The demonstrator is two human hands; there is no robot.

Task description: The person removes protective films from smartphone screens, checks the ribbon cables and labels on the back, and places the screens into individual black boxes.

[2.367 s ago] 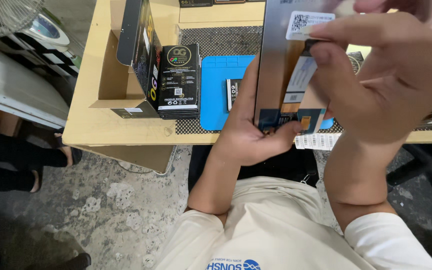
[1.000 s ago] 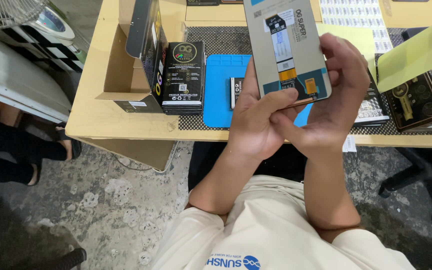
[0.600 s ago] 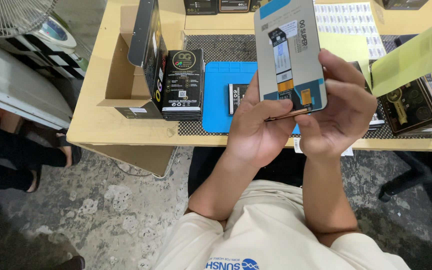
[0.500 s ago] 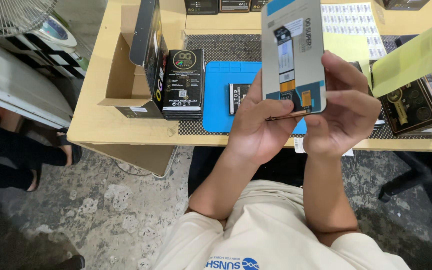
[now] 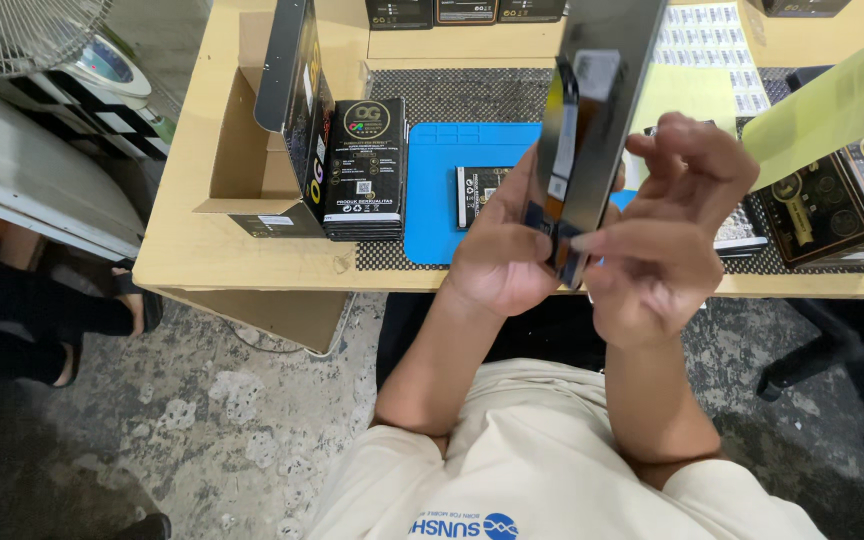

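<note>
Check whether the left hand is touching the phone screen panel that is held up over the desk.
Touching. The head view shows the left hand wrapped around the lower edge of the phone screen panel, fingers pressed against it, with the right hand pinching its bottom corner too.

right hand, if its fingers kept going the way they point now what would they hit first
The right hand has its fingers pointing left, toward the grey phone screen panel that the left hand grips at the lower end. They would most likely meet that panel's edge first; one fingertip already looks to be on it, though depth is unclear.
</note>
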